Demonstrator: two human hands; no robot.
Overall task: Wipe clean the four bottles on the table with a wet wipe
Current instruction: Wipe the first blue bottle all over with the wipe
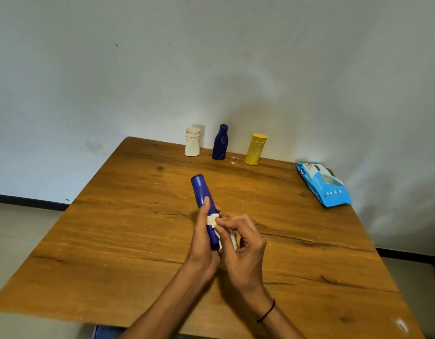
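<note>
My left hand (202, 237) grips a long blue bottle (201, 192), tilted with its flat base pointing away from me, above the middle of the wooden table (113, 216). My right hand (243, 243) pinches a crumpled white wet wipe (212, 219) against the bottle's side, near my left thumb. At the table's far edge stand three bottles in a row: a white one (192, 143), a dark blue one (220, 143) and a yellow one (255, 150).
A light blue pack of wet wipes (324, 184) lies at the table's far right corner. A pale wall rises just behind the table. Floor shows past the left and right edges.
</note>
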